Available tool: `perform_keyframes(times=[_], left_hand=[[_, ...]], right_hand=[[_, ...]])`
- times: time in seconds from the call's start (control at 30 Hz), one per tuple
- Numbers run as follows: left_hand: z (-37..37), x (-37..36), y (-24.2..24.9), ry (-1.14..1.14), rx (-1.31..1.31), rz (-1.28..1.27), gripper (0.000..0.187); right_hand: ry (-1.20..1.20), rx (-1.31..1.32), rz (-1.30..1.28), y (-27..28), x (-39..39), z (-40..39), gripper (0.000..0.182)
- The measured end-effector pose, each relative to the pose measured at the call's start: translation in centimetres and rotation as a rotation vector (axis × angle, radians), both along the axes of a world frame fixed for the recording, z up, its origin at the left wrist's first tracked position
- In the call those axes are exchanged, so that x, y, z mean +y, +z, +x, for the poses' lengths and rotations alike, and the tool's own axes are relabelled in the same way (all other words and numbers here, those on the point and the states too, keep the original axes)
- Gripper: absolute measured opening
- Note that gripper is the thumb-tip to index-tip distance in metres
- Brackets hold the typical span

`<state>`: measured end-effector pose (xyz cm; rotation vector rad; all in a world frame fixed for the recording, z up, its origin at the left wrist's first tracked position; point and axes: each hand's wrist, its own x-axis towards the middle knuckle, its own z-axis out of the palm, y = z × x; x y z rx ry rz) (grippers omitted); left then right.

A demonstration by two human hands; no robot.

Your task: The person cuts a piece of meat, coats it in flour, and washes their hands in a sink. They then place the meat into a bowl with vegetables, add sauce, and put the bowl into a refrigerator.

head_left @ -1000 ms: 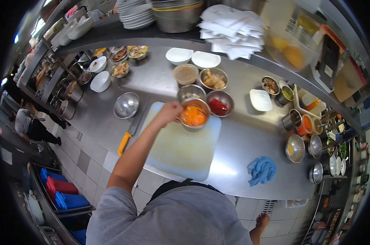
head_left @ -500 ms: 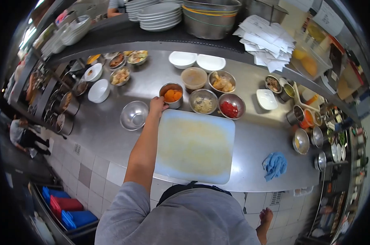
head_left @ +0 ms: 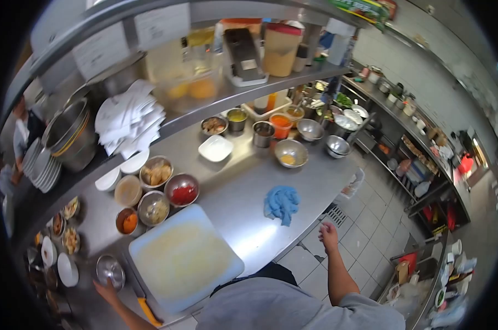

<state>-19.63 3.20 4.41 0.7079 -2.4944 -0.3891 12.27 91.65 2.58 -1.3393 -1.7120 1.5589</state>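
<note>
The left hand rests at the rim of an empty steel bowl at 8 o'clock on the tabletop; whether its fingers grip the rim cannot be told. The right hand hangs loosely curled, holding nothing, at 4 o'clock beyond the tabletop edge, near a blue cloth. Above the white cutting board stand bowls: orange pieces, pale shreds, red sauce.

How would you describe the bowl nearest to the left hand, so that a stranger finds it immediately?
Start at the large white cutting board on the steel counter. Beyond its left corner, beside the left hand, stands a round shiny steel bowl. Unlike the food-filled bowls above the board, it looks empty.
</note>
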Motion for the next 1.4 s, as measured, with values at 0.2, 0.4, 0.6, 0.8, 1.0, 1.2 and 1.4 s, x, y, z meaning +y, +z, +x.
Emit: perform_keyframes(times=[0.2, 0.4, 0.6, 0.8, 1.0, 1.2, 1.4], left_hand=[[3.6, 4.6, -0.2, 0.172, 0.127, 1.124, 0.058], [6.1, 3.8, -0.9, 0.279, 0.425, 1.328, 0.019], [16.7, 7.1, 2.3, 0.125, 0.230, 0.409, 0.021], [29.1, 19.8, 1.6, 0.009, 0.154, 0.365, 0.026], [34.3, 40.9, 7.2, -0.173, 0.212, 1.045, 0.025], [38.5, 50.4, 8.4, -0.105, 0.249, 1.567, 0.029], [42.1, 52.3, 6.9, -0.022, 0.349, 1.644, 0.038]], right_hand=[[0.259, 0.044, 0.403, 3.9, 0.4, -12.8, 0.063], [0.689, -0.164, 0.628, 2.4, -3.1, -19.2, 0.056], [1.287, -0.088, 0.459, 4.7, -1.3, -19.4, 0.042], [1.330, 0.269, -0.123, 19.4, 7.5, -22.3, 0.038], [0.676, 1.049, 0.025, 42.0, 17.3, -30.1, 0.026], [0.563, 1.113, -0.377, 53.0, 25.3, -41.5, 0.036], [0.581, 1.308, -0.530, 50.3, 17.3, -43.0, 0.019]])
